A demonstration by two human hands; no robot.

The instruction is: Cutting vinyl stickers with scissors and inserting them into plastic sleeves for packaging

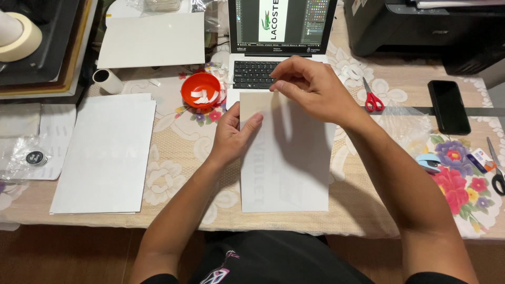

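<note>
A pale sheet (286, 168) with faint lettering lies on the table in front of me, its far end resting on the laptop (263, 68). My left hand (234, 134) presses flat on the sheet's left edge, thumb on the paper. My right hand (310, 87) is at the sheet's far edge, its fingertips pinched on what looks like a thin layer at the top edge. A darker beige strip shows under the top left corner.
A stack of white sheets (105, 152) lies at the left. An orange bowl (201, 90) with white scraps sits by the laptop. Red scissors (372, 99), a black phone (448, 107), a tape roll (18, 37), a black printer (421, 26) and more scissors (497, 168) surround me.
</note>
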